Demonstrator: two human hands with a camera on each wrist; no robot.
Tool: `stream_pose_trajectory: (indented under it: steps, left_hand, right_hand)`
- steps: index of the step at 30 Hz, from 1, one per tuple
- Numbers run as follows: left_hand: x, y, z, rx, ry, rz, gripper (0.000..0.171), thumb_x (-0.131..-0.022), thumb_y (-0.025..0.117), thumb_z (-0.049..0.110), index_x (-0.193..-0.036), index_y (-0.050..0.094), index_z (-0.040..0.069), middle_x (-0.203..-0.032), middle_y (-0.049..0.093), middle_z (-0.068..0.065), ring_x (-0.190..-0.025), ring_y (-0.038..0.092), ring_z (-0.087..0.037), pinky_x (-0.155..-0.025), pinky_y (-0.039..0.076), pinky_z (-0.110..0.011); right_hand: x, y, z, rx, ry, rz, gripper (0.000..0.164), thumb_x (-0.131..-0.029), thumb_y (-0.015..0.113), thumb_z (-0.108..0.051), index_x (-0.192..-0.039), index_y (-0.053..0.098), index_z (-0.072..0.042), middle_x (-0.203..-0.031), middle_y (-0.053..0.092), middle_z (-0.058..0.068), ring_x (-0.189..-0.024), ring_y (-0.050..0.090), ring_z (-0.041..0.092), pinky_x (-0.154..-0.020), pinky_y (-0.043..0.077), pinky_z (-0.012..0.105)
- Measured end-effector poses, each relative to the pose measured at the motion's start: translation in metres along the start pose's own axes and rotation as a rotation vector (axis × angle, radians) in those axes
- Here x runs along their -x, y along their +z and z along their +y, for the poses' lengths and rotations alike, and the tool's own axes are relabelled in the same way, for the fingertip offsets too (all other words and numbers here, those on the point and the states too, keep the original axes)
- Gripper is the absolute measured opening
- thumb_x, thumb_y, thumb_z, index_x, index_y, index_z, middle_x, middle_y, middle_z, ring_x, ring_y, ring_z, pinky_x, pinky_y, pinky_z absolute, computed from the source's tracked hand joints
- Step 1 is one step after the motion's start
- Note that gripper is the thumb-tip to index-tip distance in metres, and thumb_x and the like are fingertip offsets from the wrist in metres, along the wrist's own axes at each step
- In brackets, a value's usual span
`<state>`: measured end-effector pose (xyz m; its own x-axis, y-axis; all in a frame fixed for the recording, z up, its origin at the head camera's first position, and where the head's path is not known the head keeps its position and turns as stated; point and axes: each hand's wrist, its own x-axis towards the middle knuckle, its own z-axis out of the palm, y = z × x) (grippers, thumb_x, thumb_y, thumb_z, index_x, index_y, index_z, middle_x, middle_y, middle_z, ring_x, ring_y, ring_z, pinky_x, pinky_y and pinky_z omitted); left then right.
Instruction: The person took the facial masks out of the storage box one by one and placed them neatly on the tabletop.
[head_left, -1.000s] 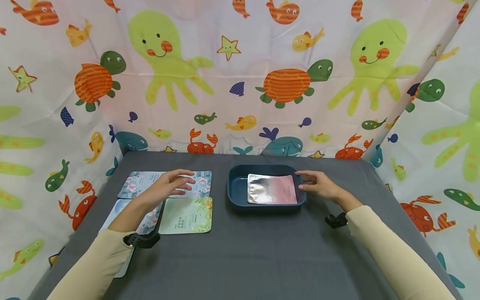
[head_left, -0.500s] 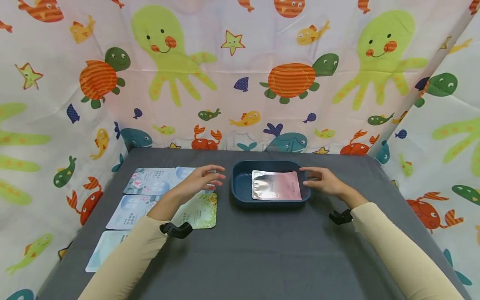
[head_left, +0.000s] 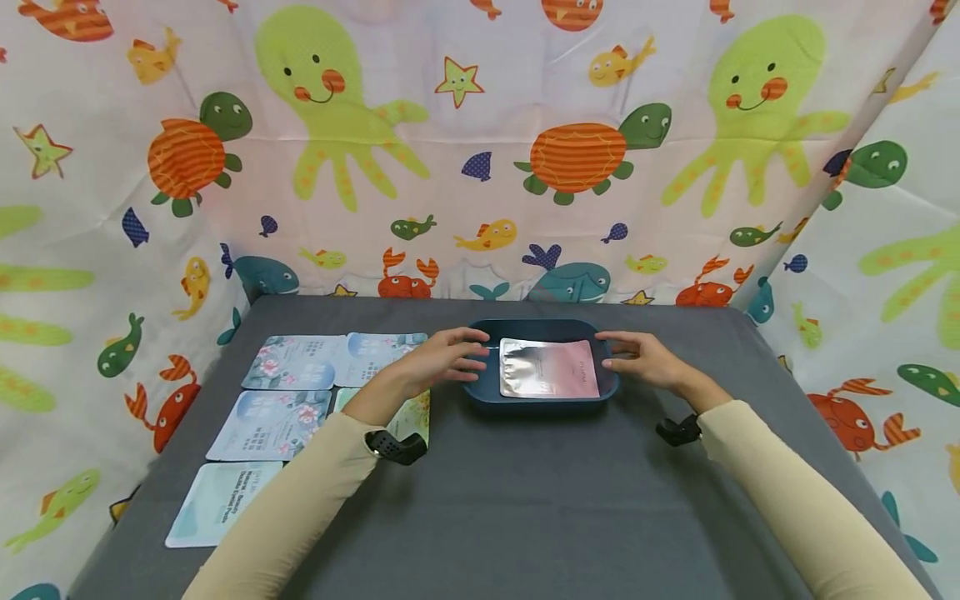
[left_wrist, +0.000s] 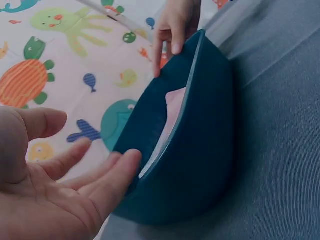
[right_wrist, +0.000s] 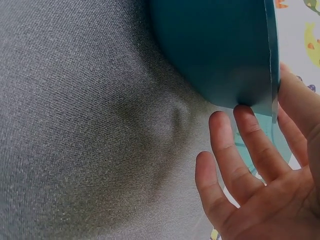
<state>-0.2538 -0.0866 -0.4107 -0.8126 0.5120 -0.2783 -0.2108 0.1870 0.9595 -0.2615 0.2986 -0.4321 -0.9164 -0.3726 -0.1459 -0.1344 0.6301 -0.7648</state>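
A dark blue oblong basin (head_left: 480,390) stands on the grey table, with a silver-and-pink foil sachet (head_left: 550,369) lying in it. At its left end is my left hand (head_left: 448,357), fingers spread and loosely bent. In the left wrist view, a fingertip of this left hand (left_wrist: 65,175) overlaps the near rim; I cannot tell whether it touches. My right hand (head_left: 645,360) is at the opposite end, its fingers extended. In the right wrist view, a fingertip of the right hand (right_wrist: 265,165) meets the basin's outer wall (right_wrist: 215,50), and the thumb is by the rim.
Several flat sachets lie left of the basin: two blue floral ones at the back, a blue floral sachet (head_left: 270,425) before them, a pale sachet (head_left: 217,504) in front, and a green sachet (head_left: 416,417) partly under my left forearm. A sea-animal curtain (head_left: 480,150) surrounds the grey tabletop (head_left: 540,500).
My left hand has moved right, from over the flat sachets to the basin's left end. The right hand stays at the right end. The basin and its foil sachet look unmoved.
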Motion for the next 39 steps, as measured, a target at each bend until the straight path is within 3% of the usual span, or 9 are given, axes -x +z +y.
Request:
stream_pose_trajectory:
  steps: [6, 16, 19, 23, 30, 34, 39]
  left_hand:
    - [-0.016, 0.013, 0.002, 0.061, -0.095, 0.006, 0.05, -0.108, 0.047, 0.02, -0.154, 0.036, 0.006, -0.161, 0.034, -0.021, -0.144, 0.042, -0.044, -0.111, 0.046, -0.05]
    - [-0.039, 0.041, 0.0, 0.059, -0.193, 0.03, 0.058, -0.104, 0.054, 0.025, -0.158, 0.032, 0.02, -0.17, 0.013, -0.013, -0.153, 0.011, -0.052, -0.115, 0.029, -0.07]
    - [-0.043, 0.05, 0.0, 0.051, -0.213, 0.052, 0.061, -0.103, 0.056, 0.026, -0.158, 0.03, 0.019, -0.169, 0.017, -0.013, -0.153, 0.015, -0.05, -0.114, 0.029, -0.073]
    - [-0.048, 0.059, 0.0, 0.068, -0.218, 0.115, 0.063, -0.101, 0.058, 0.026, -0.157, 0.03, 0.019, -0.165, 0.026, -0.013, -0.149, 0.028, -0.045, -0.11, 0.035, -0.071]
    - [-0.061, 0.063, -0.008, 0.263, -0.207, 0.251, 0.057, -0.099, 0.058, 0.022, -0.152, 0.04, 0.019, -0.151, 0.044, -0.014, -0.131, 0.05, -0.035, -0.104, 0.049, -0.052]
    - [-0.066, 0.065, -0.011, 0.282, -0.189, 0.226, 0.047, -0.101, 0.057, 0.021, -0.147, 0.051, 0.016, -0.142, 0.054, -0.013, -0.11, 0.058, -0.024, -0.088, 0.052, -0.039]
    - [-0.071, 0.071, -0.014, 0.179, -0.145, 0.082, 0.046, -0.102, 0.057, 0.013, -0.148, 0.052, 0.013, -0.145, 0.05, -0.014, -0.094, 0.059, -0.02, -0.078, 0.054, -0.033]
  right_hand:
    - [-0.002, 0.0, -0.004, 0.004, 0.001, -0.001, 0.06, -0.099, 0.067, -0.02, -0.151, 0.044, -0.003, -0.157, 0.037, 0.03, -0.138, 0.045, 0.051, -0.107, 0.044, 0.063]
    - [-0.003, 0.002, -0.002, 0.006, -0.014, -0.005, 0.058, -0.098, 0.067, -0.018, -0.15, 0.045, -0.003, -0.157, 0.038, 0.03, -0.138, 0.045, 0.052, -0.106, 0.045, 0.063]
    - [-0.003, 0.001, -0.002, 0.003, -0.017, -0.005, 0.058, -0.098, 0.067, -0.017, -0.15, 0.046, -0.003, -0.157, 0.037, 0.03, -0.138, 0.045, 0.053, -0.106, 0.045, 0.063]
    - [-0.002, 0.0, -0.002, 0.0, -0.02, 0.005, 0.058, -0.098, 0.067, -0.017, -0.15, 0.046, -0.002, -0.157, 0.038, 0.03, -0.138, 0.045, 0.052, -0.107, 0.045, 0.063]
    - [0.0, 0.0, -0.002, 0.005, -0.008, 0.002, 0.059, -0.099, 0.067, -0.019, -0.151, 0.045, -0.003, -0.157, 0.038, 0.029, -0.138, 0.043, 0.053, -0.106, 0.045, 0.063]
    - [0.0, 0.0, -0.002, 0.0, -0.008, -0.002, 0.059, -0.099, 0.067, -0.018, -0.151, 0.045, -0.002, -0.157, 0.038, 0.029, -0.139, 0.042, 0.053, -0.107, 0.043, 0.064]
    - [-0.001, 0.0, -0.002, 0.007, -0.013, -0.001, 0.059, -0.098, 0.067, -0.018, -0.15, 0.045, -0.002, -0.157, 0.037, 0.03, -0.139, 0.042, 0.054, -0.107, 0.043, 0.065]
